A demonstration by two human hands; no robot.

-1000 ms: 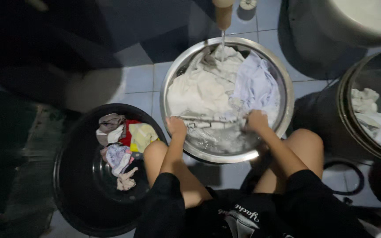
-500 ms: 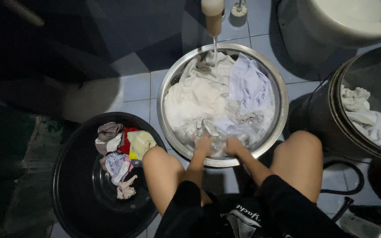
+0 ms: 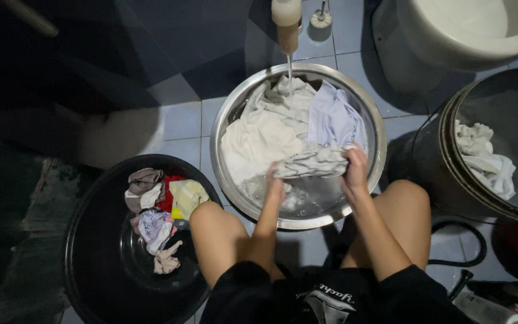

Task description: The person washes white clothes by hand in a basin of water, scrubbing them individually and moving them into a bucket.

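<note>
Steel basin (image 3: 226, 123) holds whites; both hands' (image 3: 275, 187) (image 3: 355, 166) grip clenched on striped cloth (image 3: 312, 162).

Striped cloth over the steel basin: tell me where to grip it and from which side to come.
Grip the striped cloth at its two bunched ends, as the left hand and right hand do now. It is twisted into a roll lying crosswise above the basin, so the ends give the firmest purchase. Come from the near rim, over the soapy water; the white laundry crowds the far side.
</note>
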